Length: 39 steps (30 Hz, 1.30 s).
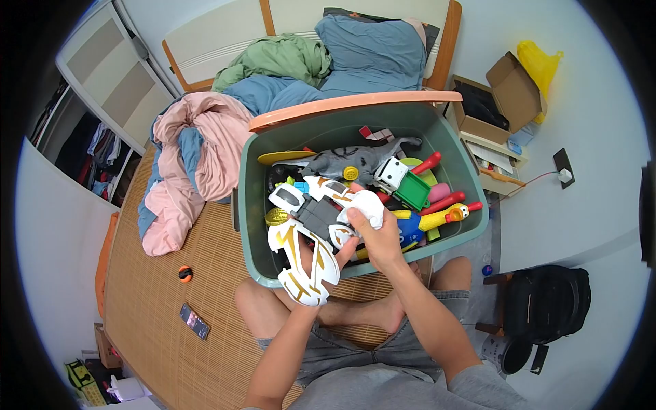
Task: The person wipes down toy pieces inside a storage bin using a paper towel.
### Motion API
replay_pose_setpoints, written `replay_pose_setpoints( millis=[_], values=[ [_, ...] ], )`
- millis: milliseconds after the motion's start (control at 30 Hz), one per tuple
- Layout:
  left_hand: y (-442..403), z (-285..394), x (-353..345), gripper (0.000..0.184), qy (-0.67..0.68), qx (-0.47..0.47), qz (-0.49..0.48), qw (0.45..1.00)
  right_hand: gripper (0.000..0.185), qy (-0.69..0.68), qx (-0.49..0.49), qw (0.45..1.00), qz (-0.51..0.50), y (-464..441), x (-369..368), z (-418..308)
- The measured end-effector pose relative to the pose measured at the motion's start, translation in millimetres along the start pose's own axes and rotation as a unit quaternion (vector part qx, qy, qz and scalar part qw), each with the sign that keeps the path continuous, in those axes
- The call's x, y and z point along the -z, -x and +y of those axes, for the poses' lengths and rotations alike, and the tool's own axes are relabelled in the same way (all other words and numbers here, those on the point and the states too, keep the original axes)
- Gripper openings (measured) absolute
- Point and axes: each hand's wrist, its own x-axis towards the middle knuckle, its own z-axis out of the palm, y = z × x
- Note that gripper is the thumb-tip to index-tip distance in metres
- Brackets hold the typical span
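A white, gold and grey toy (318, 217), with several hinged panels spread apart, is held between my two hands above a green plastic storage bin (254, 263). My right hand (380, 240) grips its right end, thumb on the white shell. My left hand (345, 253) supports it from below at the lower white panel, which hides most of that palm. Beneath and behind it in the bin lie a grey animal-shaped toy (355, 161), a white toy truck with a green bed (411, 190), and a yellow rubber chicken (441, 219) with a blue body.
The bin's orange lid (355, 102) stands along its far edge. A phone (195, 321) and a small orange-and-black round object (185, 274) rest on the woven mat (150, 294) at left. Pink bedding (198, 150) lies beyond. A black backpack (550, 304) is at right.
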Motion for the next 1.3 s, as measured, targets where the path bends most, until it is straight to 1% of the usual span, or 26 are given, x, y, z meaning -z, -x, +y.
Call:
replay_pose_setpoints(
  millis=[33, 67, 167, 267, 333, 367, 433, 467, 500, 533, 600, 667, 700, 733, 800, 833, 867, 933, 1000, 1067, 1100, 1133, 1167, 1200, 1267, 1300],
  values=[
    [1.0, -0.5, -2.6, 0.097, 0.031, 0.005, 0.007, 0.999, 0.053, 0.0, 0.0, 1.0, 0.001, 0.3, 0.0, 0.3],
    [1.0, 0.2, -3.2, 0.097, 0.031, 0.005, 0.007, 0.999, 0.051, 0.02, 0.009, 1.0, 0.002, 0.7, 0.2, 0.8],
    [0.6, 4.2, -1.7, 0.096, -0.04, -0.017, 0.012, 0.999, 0.049, 0.048, 0.016, 0.999, 0.018, 0.0, 1.3, 2.3],
    [-1.2, 1.7, -1.8, 0.095, -0.045, -0.032, 0.005, 0.998, 0.047, 0.057, 0.013, 0.997, 0.04, -0.7, 2.3, 2.9],
    [-2.4, 8.4, -2.6, 0.091, 0.002, -0.01, 0.002, 1.0, 0.047, 0.129, 0.042, 0.991, 0.016, -1.1, 3.3, 6.1],
    [-3.3, 12.8, -3.2, 0.089, 0.026, 0.001, 0.001, 1.0, 0.042, 0.129, 0.056, 0.989, 0.033, 0.0, 0.2, 6.1],
    [-2.7, 10.3, -2.3, 0.088, 0.01, -0.018, 0.008, 1.0, 0.042, 0.111, 0.043, 0.992, 0.029, 0.2, 0.5, 5.9],
    [-3.0, 8.0, 0.1, 0.088, -0.041, -0.044, 0.012, 0.998, 0.042, 0.094, 0.03, 0.995, 0.025, 0.0, 0.1, 4.7],
    [-2.4, 9.5, 0.6, 0.089, -0.027, -0.004, 0.004, 1.0, 0.042, 0.052, 0.006, 0.998, 0.04, 0.0, -0.1, 1.5],
    [-6.0, 4.5, -2.1, 0.075, -0.085, -0.081, 0.022, 0.993, 0.042, 0.011, -0.017, 0.998, 0.056, 0.2, -1.7, -2.9],
    [-2.2, 3.4, -4.5, 0.073, -0.033, -0.077, 0.031, 0.996, 0.041, 0.005, -0.007, 0.998, 0.06, 1.1, -2.8, -2.3],
    [-1.3, 7.5, -4.3, 0.095, 0.064, -0.001, 0.02, 0.998, 0.04, 0.144, 0.063, 0.987, 0.032, 3.4, -3.4, -0.2],
    [-1.1, 12.2, -6.0, 0.075, 0.057, -0.026, 0.029, 0.998, 0.041, 0.142, 0.064, 0.987, 0.028, 3.0, -3.5, -1.0],
    [-1.3, 7.8, -3.9, 0.075, 0.057, -0.026, 0.03, 0.998, 0.041, 0.142, 0.064, 0.987, 0.028, 1.8, -3.1, -1.3],
    [-2.0, -4.5, 2.9, 0.077, -0.123, -0.086, 0.034, 0.988, 0.043, 0.036, -0.012, 0.997, 0.066, -1.4, -2.9, -1.5],
    [-3.7, -3.7, 2.6, 0.079, -0.117, -0.121, 0.012, 0.986, 0.046, 0.016, -0.027, 0.997, 0.071, -0.8, -4.4, -4.6],
    [-2.8, -2.2, 2.1, 0.079, -0.117, -0.121, 0.013, 0.986, 0.046, 0.016, -0.028, 0.997, 0.071, 0.2, -4.2, -4.2],
    [-0.6, 2.2, 1.2, 0.08, -0.06, -0.06, 0.035, 0.996, 0.048, 0.118, 0.034, 0.992, 0.007, 2.7, -3.1, -2.7],
    [-0.2, 9.6, 0.6, 0.079, -0.055, -0.046, 0.029, 0.997, 0.05, 0.147, 0.041, 0.988, -0.004, 1.1, 0.4, 1.0],
    [-3.0, 23.3, -1.7, 0.076, 0.081, 0.0, -0.007, 0.997, 0.047, 0.091, 0.0, 0.996, 0.008, -1.8, 2.0, 3.7],
    [-8.6, -3.3, 4.6, 0.074, -0.016, -0.085, -0.036, 0.996, 0.047, 0.093, -0.01, 0.994, 0.047, -4.0, 4.1, 8.3],
    [-6.7, 1.4, 9.3, 0.075, -0.181, -0.092, -0.046, 0.978, 0.048, 0.096, -0.02, 0.992, 0.085, -5.8, 2.2, 8.6],
    [-5.4, -3.2, 6.1, 0.074, -0.177, -0.118, -0.008, 0.977, 0.046, 0.084, -0.006, 0.992, 0.096, -5.2, 1.2, 6.9],
    [-5.9, -3.6, 6.3, 0.078, -0.181, -0.125, -0.01, 0.975, 0.046, 0.083, -0.008, 0.992, 0.095, -2.9, -0.6, 4.4],
    [-6.8, -4.3, 6.8, 0.086, -0.19, -0.14, -0.015, 0.972, 0.043, 0.139, 0.095, 0.984, 0.066, 3.5, -2.0, 1.9],
    [-7.7, -8.5, 7.5, 0.087, -0.209, -0.144, -0.02, 0.967, 0.043, 0.156, 0.153, 0.976, 0.012, 5.4, -1.9, 2.0]
  ],
)
